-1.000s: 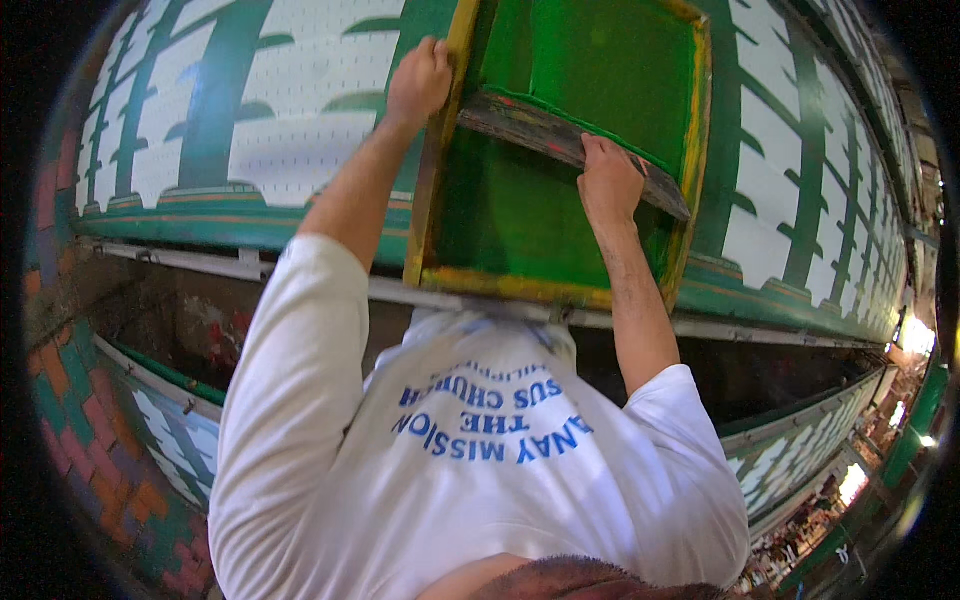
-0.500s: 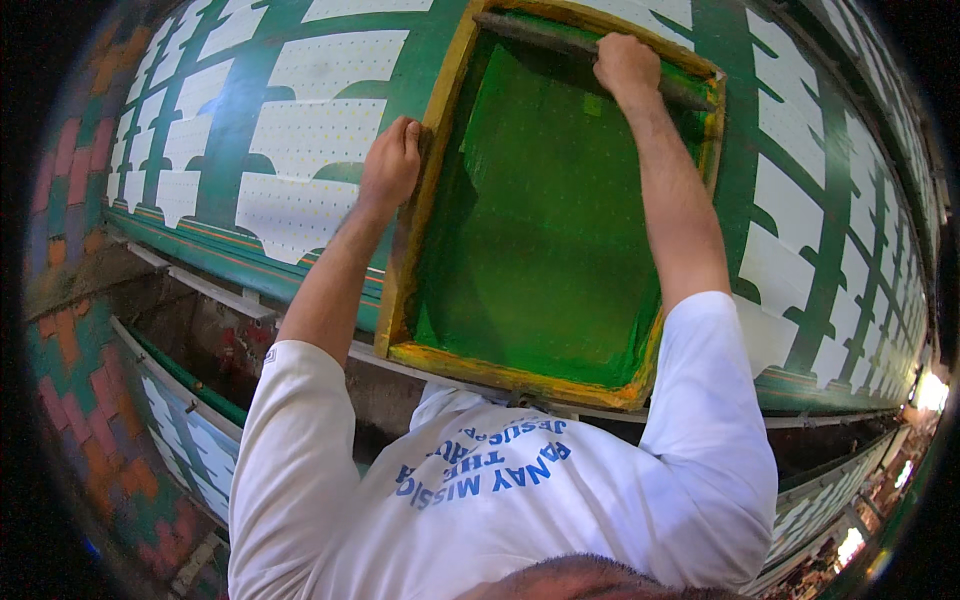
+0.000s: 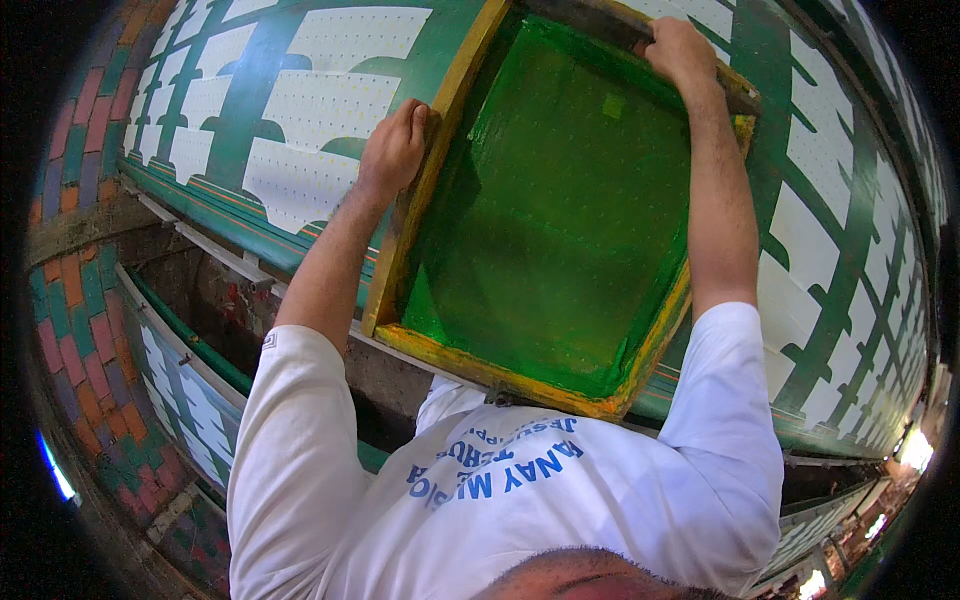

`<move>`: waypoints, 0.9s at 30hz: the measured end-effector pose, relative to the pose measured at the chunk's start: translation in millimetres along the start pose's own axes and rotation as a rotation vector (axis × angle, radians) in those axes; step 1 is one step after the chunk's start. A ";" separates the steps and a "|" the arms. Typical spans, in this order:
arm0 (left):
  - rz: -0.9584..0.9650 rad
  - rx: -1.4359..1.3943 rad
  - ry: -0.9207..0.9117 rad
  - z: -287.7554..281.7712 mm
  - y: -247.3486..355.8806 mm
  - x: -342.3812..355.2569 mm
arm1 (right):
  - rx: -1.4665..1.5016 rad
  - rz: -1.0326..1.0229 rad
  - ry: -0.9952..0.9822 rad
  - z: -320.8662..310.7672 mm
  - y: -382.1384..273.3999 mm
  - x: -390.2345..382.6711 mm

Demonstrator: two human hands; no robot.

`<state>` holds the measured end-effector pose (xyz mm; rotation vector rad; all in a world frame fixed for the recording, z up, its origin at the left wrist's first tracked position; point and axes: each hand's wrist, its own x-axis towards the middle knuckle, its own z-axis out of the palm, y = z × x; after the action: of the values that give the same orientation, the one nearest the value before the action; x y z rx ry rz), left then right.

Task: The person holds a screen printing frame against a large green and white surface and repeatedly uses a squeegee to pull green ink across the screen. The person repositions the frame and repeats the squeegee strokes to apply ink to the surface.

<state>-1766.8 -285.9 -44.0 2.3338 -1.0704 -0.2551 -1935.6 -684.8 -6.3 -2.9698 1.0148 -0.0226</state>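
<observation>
My left hand has its fingers closed at the left rail of a yellow-stained wooden screen frame. Inside the frame stretches a translucent green mesh with wet-looking paint along its edges. My right hand grips a dark wooden squeegee at the far end of the screen, partly hidden by that hand. The frame lies on a long green surface lined with rows of white perforated cut pieces.
A metal rail runs along the near edge, above a dark gap and a lower surface with more white pieces. Multicoloured paving is at the left. Another row of white pieces runs along the upper right rim.
The squeegee and my right hand have moved from mid-screen to its far end, uncovering the green mesh. My left hand stays at the left rail; the frame appears more tilted in view.
</observation>
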 end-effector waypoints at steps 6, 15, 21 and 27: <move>0.006 -0.005 -0.007 1.9 -6.1 1.5 | 0.031 0.025 0.003 12.9 6.3 33.0; 0.035 0.016 0.021 10.7 -19.2 6.1 | 0.034 -0.034 -0.235 -9.3 -37.1 -59.3; 0.309 0.212 -0.033 28.2 -58.3 23.2 | 0.002 -0.030 -0.300 -12.5 -103.3 -208.6; 0.239 0.032 0.176 47.1 -55.6 24.1 | 0.169 0.101 -0.254 -17.2 -190.0 -390.4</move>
<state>-1733.4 -293.6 -112.7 2.1820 -1.2569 0.0570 -2128.4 -295.5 7.5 -2.6800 1.0677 0.2497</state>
